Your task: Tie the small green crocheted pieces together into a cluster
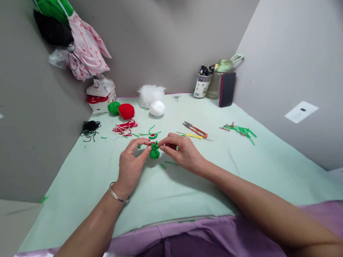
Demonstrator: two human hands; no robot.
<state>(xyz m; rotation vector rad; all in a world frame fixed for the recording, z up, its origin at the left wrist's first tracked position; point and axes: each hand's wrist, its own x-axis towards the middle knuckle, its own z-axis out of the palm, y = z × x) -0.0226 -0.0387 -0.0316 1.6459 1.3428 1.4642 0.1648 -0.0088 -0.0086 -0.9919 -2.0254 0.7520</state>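
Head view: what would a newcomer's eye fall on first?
Probably the small green yarn piece, pinched between the left hand and right hand near the middle. Next, the bright red yarn ball beyond the left hand, with fluffy white stuffing at the table's back edge. Orange-handled thread snips lie open beyond the right hand.

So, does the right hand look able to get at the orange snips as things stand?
Probably, once freed: the right hand is close, with only the yellow-handled tool lying on the near side of the orange snips. For now, though, its fingertips appear to be pinching the small green piece.
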